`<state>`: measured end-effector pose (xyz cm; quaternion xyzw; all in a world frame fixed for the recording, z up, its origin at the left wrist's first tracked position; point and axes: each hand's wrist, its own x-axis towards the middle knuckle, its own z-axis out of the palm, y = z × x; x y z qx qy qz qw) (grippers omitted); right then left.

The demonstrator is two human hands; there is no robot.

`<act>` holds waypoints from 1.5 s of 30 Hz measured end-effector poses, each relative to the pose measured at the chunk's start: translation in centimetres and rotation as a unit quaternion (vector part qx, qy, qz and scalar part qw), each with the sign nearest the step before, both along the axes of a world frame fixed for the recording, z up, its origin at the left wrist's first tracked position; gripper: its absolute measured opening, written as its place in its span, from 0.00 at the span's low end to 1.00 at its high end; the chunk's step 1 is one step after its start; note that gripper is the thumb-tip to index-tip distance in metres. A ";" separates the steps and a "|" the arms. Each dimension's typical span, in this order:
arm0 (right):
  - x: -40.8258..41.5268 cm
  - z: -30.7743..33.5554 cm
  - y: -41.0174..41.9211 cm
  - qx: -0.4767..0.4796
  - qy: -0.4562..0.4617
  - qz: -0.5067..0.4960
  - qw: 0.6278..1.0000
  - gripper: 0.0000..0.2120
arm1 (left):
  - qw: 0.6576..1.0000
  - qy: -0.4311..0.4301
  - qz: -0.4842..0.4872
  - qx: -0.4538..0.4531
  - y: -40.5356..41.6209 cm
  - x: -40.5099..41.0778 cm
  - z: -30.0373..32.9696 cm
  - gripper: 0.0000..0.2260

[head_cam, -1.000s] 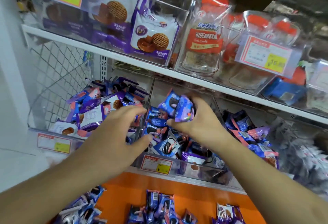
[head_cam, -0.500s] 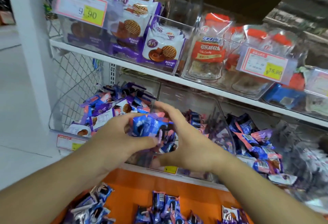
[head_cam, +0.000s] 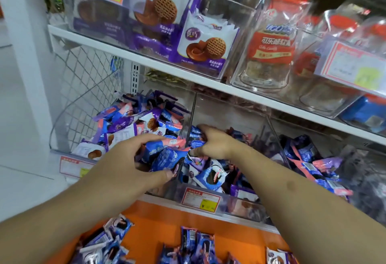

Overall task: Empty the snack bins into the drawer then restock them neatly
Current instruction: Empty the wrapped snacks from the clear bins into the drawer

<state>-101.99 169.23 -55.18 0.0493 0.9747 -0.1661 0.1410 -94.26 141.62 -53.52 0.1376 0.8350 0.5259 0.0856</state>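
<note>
Orange drawer (head_cam: 240, 240) lies nearest, open below the shelf, with blue and purple snack packets (head_cam: 194, 242) scattered in it. Above it, the left hand (head_cam: 133, 163) curls its fingers and thumb round a bunch of blue packets (head_cam: 165, 155) at the front of the middle clear bin (head_cam: 225, 203). The right hand (head_cam: 215, 144) reaches into the same bin, fingers bent over packets; a firm grip cannot be told. Further up, the white shelf (head_cam: 208, 81) carries clear bins of biscuit packs (head_cam: 204, 48).

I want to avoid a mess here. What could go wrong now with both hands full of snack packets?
Packets bunched loosely between the left hand and right hand may slip from the grip and fall outside the orange drawer. Some may also drop over the clear divider into the neighbouring bin.
</note>
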 end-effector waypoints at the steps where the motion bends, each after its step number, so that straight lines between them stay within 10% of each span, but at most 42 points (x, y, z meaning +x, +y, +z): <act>1: -0.1 0.1 0.0 0.009 0.007 -0.001 1.000 0.50 | 1.000 -0.003 0.000 0.006 0.0 0.0 0.0 0.29; 14: 1.8 0.1 0.7 -0.031 0.053 0.009 0.998 0.33 | 1.000 -0.007 -0.011 0.013 -0.1 0.4 -0.3 0.32; 33: 16.0 6.7 0.2 -0.334 0.190 -0.072 0.920 0.12 | 0.996 -0.054 -0.063 0.038 0.3 4.2 1.6 0.30; 45: 27.0 -13.0 2.4 -0.184 -0.109 -0.181 0.960 0.17 | 0.937 -0.142 -0.182 -0.262 5.3 10.2 -13.5 0.21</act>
